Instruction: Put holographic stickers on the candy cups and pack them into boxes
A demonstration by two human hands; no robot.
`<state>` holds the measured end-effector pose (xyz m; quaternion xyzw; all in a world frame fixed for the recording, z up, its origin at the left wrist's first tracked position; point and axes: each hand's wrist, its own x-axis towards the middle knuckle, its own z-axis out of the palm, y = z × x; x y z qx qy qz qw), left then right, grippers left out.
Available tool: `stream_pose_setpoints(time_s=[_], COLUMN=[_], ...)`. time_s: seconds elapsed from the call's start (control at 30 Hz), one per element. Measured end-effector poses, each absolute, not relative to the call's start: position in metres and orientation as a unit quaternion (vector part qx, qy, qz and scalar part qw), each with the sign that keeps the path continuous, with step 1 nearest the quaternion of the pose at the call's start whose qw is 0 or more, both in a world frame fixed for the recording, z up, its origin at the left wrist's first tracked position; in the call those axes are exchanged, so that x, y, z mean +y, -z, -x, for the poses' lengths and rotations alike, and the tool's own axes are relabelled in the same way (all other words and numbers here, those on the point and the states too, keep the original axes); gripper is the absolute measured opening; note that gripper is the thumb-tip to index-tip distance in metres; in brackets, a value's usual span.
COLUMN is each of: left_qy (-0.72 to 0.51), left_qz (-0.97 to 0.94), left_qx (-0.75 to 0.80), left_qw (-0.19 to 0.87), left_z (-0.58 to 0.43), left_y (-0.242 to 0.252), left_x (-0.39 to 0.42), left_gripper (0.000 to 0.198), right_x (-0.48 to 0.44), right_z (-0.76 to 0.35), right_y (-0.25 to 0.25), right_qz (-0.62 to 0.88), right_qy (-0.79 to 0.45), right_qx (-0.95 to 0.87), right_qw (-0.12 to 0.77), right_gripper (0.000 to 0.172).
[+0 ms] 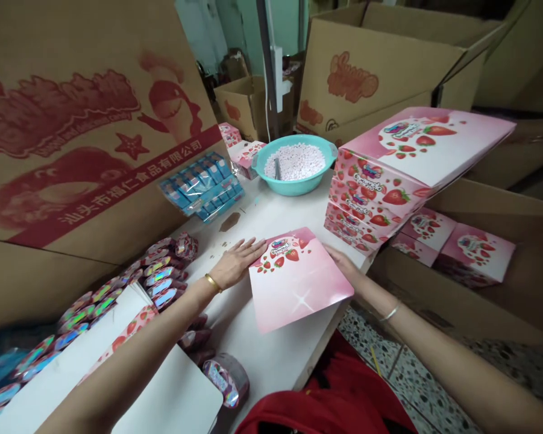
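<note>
A pink-and-white strawberry-printed candy box (298,289) is at the table's front edge, its broad panel facing up. My left hand (235,263), a gold bangle at its wrist, holds the box's left edge with fairly straight fingers; its thumb is hidden. My right hand (343,265) grips the opposite edge, its fingertips partly hidden behind the panel. To the right, a stack of matching strawberry boxes (366,196) has a wide panel sticking out on top. White flat card blanks (172,392) lie under and beside my left forearm.
A turquoise basin (293,185) of small pale candies, with a scoop, stands at the back. Shiny round packs (163,283) line the left, near blue packets (203,184) and a large carton (72,120). An open carton (461,307) with finished-looking boxes sits right.
</note>
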<state>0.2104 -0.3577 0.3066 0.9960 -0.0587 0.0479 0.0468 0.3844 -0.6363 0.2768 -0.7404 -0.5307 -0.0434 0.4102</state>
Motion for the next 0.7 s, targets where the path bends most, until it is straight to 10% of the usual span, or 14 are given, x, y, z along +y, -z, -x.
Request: stream_pose_setpoints(time_s=[0.13,0.3,0.5,0.7], left_qy=[-0.064,-0.006,0.041,-0.098], left_qz=[-0.997,-0.999,-0.99,-0.995], left_qx=[-0.025,-0.038,-0.093,-0.008], left_qw=[0.021,0.019,0.096,0.019], left_z=[-0.21,-0.214,-0.217,-0.201], left_y=[-0.301,-0.317,-0.33,-0.287], left_x=[-0.371,-0.372,-0.407,-0.468], left_gripper=[0.059,0.065,0.052,0.108], right_x=[-0.642,-0.646,-0.644,-0.646], right_z=[-0.408,-0.387,-0.372,-0.373], right_y=[-0.304,-0.313,-0.3,-0.301], right_qz=[0.725,0.699,0.708,0.698], right_qy=[0.007,0.011,0.079,0.077], right_qx=[-0.498,-0.701,-0.696,-0.708], right_qw=[0.475,0.139,0.091,0.082], right_gripper=[0.06,0.096,0.091,0.098])
